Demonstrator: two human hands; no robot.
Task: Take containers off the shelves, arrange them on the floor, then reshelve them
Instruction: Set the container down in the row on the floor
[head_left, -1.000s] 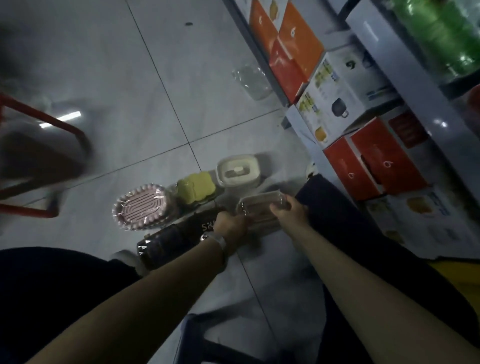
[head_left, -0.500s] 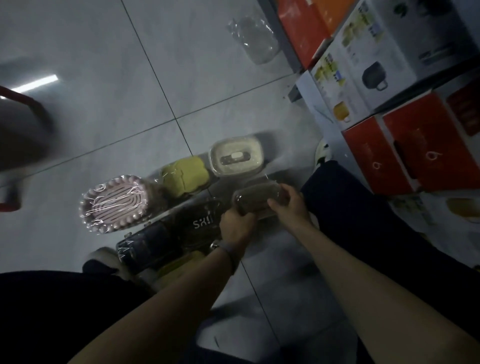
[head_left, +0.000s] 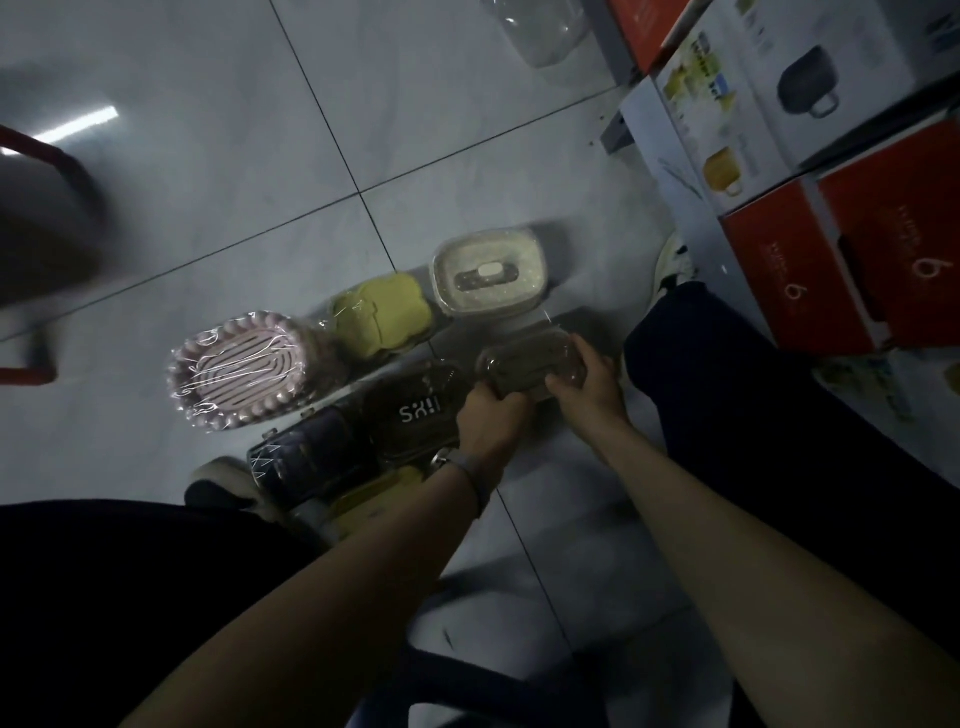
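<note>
A small clear-lidded brown container (head_left: 524, 361) sits low over the floor tiles. My left hand (head_left: 491, 415) grips its near left end and my right hand (head_left: 587, 384) grips its right end. Around it on the floor stand a beige lidded box (head_left: 488, 273), a yellow-green wrapped box (head_left: 382, 314), a pink scalloped dish (head_left: 241, 371), a dark box with white lettering (head_left: 415, 410) and a dark blue wrapped box (head_left: 306, 457). A yellow container (head_left: 374, 493) is partly hidden under my left forearm.
Boxed goods fill the low shelf on the right: white boxes (head_left: 753, 98) and red boxes (head_left: 852, 260). A clear jar (head_left: 537, 26) stands on the floor at the top. A red metal frame (head_left: 36, 150) is at the left. My dark-trousered knees flank the containers.
The view has tilted down and closer over the containers. Both hands stay on the small clear-lidded container, which has hardly moved beside the dark lettered box.
</note>
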